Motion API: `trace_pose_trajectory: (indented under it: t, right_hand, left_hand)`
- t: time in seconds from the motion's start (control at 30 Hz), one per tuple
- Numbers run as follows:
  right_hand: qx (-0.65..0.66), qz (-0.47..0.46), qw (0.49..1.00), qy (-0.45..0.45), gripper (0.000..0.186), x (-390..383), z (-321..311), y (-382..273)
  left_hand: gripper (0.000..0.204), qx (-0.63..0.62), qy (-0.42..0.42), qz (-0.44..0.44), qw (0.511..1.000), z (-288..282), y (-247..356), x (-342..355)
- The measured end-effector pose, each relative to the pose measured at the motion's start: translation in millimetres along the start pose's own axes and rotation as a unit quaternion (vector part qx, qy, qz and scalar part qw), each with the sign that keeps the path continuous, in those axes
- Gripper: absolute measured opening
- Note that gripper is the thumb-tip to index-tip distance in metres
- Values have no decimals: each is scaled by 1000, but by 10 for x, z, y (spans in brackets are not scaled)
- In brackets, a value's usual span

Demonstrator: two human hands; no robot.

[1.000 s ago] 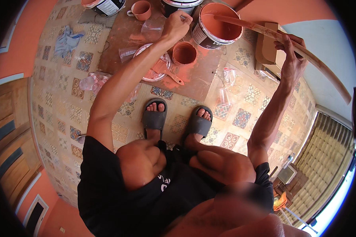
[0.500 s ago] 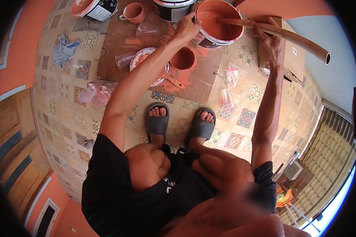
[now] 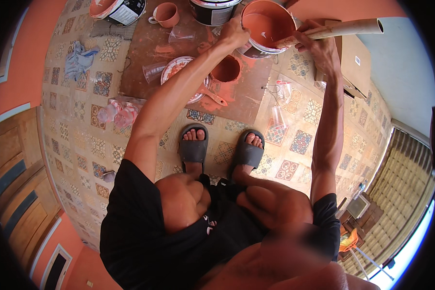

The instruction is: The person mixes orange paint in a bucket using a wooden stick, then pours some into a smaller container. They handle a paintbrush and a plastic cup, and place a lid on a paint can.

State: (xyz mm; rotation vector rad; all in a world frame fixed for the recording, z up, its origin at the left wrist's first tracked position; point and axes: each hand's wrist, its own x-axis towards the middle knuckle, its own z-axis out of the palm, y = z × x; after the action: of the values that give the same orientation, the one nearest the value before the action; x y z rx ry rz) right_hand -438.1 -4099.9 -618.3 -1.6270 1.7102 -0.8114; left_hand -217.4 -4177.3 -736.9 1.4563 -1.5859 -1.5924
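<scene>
At the far middle, a bucket (image 3: 256, 41) of terracotta-coloured paint (image 3: 263, 29) stands by the edge of a paint-stained board. My left hand (image 3: 234, 33) is closed on the bucket's left rim. In my right hand (image 3: 319, 46) is a long, hollow, bamboo-like pole (image 3: 343, 30), gripped near the bucket's right rim. Its lower end dips into the paint at the near right side, and its open upper end points to the far right. A paintbrush (image 3: 215, 97) rests on a paint-smeared lid (image 3: 176, 65), partly hidden by my left forearm. Beside the lid is a small paint-filled container (image 3: 226, 69).
Another bucket (image 3: 212, 13), a mug (image 3: 166, 15) and a tilted bucket (image 3: 123, 12) line the far side. Clear plastic cups (image 3: 153, 71) lie about the board (image 3: 246, 104). A cardboard box (image 3: 355, 63) stands right, a blue rag (image 3: 80, 60) and plastic bag (image 3: 118, 112) left.
The pole's upper end has swung away from me and slightly left. Its lower end has shifted from the paint's middle toward the near right rim. My left hand keeps holding the bucket.
</scene>
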Motion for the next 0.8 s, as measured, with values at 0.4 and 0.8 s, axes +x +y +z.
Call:
trace_pose_trajectory:
  t: [0.4,0.8]
  right_hand:
    - [-13,-93,994,48,14,259,245,-39]
    - [24,-7,998,-55,18,-62,64,4]
  left_hand:
    - [45,64,-37,84,994,-22,-224,-185]
    - [55,-22,-78,2,997,-140,-225,-308]
